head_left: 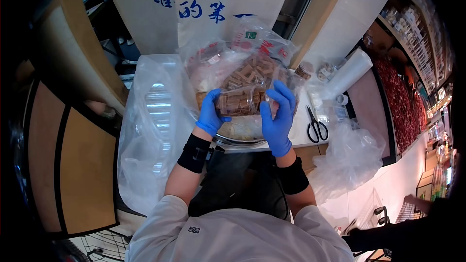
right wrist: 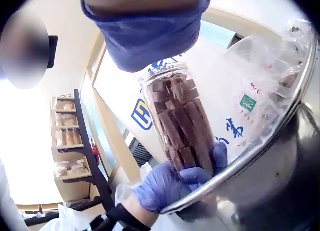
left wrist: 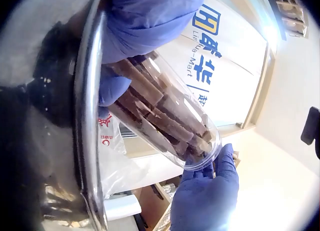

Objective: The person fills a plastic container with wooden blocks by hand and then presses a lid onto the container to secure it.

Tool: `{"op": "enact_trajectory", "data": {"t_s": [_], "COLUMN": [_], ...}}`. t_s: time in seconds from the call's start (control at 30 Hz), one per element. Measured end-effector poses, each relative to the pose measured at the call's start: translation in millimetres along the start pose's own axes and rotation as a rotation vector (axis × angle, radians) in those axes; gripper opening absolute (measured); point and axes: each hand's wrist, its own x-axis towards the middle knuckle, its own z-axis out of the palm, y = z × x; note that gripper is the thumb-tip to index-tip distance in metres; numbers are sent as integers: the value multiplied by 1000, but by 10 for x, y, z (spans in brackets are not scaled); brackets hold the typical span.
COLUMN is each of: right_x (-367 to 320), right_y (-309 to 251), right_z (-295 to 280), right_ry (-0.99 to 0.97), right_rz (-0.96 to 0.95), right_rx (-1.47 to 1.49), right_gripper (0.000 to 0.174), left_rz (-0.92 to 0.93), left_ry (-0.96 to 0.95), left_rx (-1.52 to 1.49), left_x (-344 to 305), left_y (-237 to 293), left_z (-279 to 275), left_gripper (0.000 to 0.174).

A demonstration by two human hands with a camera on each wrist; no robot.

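Note:
In the head view, a clear plastic jar (head_left: 238,102) lies on its side above a metal basin, packed with brown sticks. My blue-gloved left hand (head_left: 210,112) grips its base end, thumb and fingers curled round it. At the mouth end is my gloved right hand (head_left: 277,116), thumb and fingers spread apart at the rim. In the left wrist view, the right hand's fingertips (left wrist: 223,156) are right at the rim. The right wrist view shows the jar (right wrist: 177,118) with its mouth uncovered and the left hand (right wrist: 170,186) round its lower part.
The metal basin (head_left: 238,141) holds plastic bags and more brown sticks (head_left: 252,73). Black-handled scissors (head_left: 316,130) lie to its right, near a white roll (head_left: 352,70) and a crumpled plastic bag (head_left: 347,157). Clear plastic wrap with stacked containers (head_left: 158,116) is on the left.

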Motion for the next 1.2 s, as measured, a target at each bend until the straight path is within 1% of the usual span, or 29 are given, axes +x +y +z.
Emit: {"op": "enact_trajectory", "data": {"t_s": [0.03,0.1,0.13,0.2,0.23,0.27,0.3,0.33,0.37,0.4,0.53,0.57,0.6,0.63,0.7,0.73,0.8,0.83,0.9,0.93,1.0,1.03,1.1,1.13,1.17,1.2], "right_x": [-12,-33,-28,-8,-9,-7,-1,7,13,19,-4,-34,-29,-18,15,11,-5,-34,-98,-105,-120,-154,-261,-327,-367,-351], "right_y": [34,94,91,62,69,78,82,69,37,19,101,132,115,87,11,47,204,257,381,504,827,986,1288,1359,1449,1462], "right_z": [-20,-48,-65,-99,-113,-129,-137,-126,-109,-100,-121,-132,-136,-145,-171,-182,-216,-241,-304,-354,-459,-476,-468,-459,-430,-369], "right_ry": [-1,-147,-148,-344,-346,-394,-441,-442,-428,-415,-352,-310,-266,-264,-370,-368,-195,-194,69,71,-3,0,-396,-429,-426,-466], "right_rz": [-1,-21,-22,-74,-73,-91,-110,-109,-59,-12,-11,12,36,37,-53,-51,-56,-56,355,355,527,526,521,423,424,321], "right_rx": [2,-23,-25,-157,-158,-85,-12,-12,39,91,92,75,56,54,-90,-91,-71,-70,138,138,127,127,-396,-391,-390,-411], "right_gripper": [33,46,46,52,52,54,55,55,56,57,57,55,54,54,47,47,35,35,23,23,18,18,17,20,20,24], "left_rz": [-14,-30,-18,-8,7,21,20,9,-4,-5,9,9,8,1,-8,-9,-9,-3,5,17,25,39,54,-13,-80,-80], "left_ry": [2,2,24,46,68,90,90,49,7,6,41,59,58,39,18,44,70,58,46,74,100,114,127,-41,-210,-211], "left_rx": [-11,-21,-19,-19,-39,-59,-59,-42,-23,-22,-7,2,2,-1,-2,-15,-28,-28,-26,-41,-53,-111,-164,-250,-335,-332], "left_x": [18,30,31,27,19,15,44,88,113,109,104,104,98,90,86,85,87,90,69,32,-2,-4,45,115,184,155], "left_y": [-7,-12,-13,-18,-14,-14,-25,-42,-62,-65,-57,-59,-55,-51,-50,-46,-42,-44,-31,-20,-34,-42,-58,-71,-97,-74], "left_z": [-18,-32,-28,-11,5,13,-17,-72,-106,-101,-86,-85,-88,-88,-75,-73,-75,-79,-65,-32,-12,-8,-65,-151,-221,-191], "left_gripper": [41,40,42,43,42,41,41,43,46,46,46,46,46,46,45,45,45,44,44,43,42,40,39,45,51,51]}}
